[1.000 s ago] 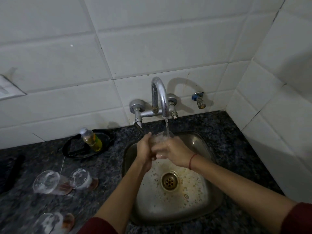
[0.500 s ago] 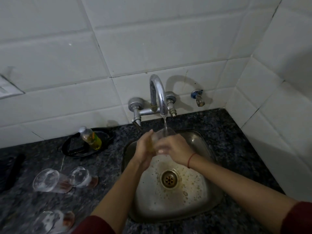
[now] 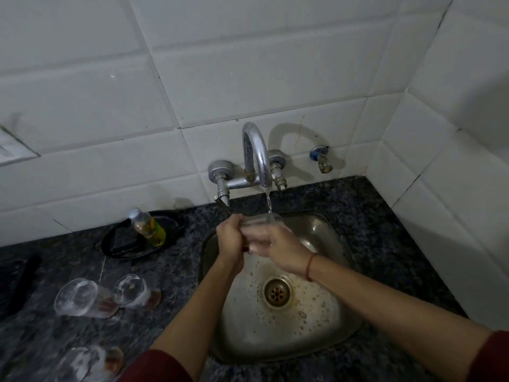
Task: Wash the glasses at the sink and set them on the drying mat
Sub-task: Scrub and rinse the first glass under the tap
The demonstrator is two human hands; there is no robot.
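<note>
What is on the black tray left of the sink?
A small bottle of yellow liquid sits on the black tray, beside a dark flat object I cannot identify. Anything beneath the bottle is hidden.

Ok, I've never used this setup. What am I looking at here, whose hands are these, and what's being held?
No machine here: a person's two bare hands, filmed by one wide-angle camera on their head, looking down. The left hand and right hand both hold a clear glass under water running from the faucet, over the steel sink. Left of the sink, on the dark counter, are three more glasses, and behind them a small bottle in a black dish.
</note>
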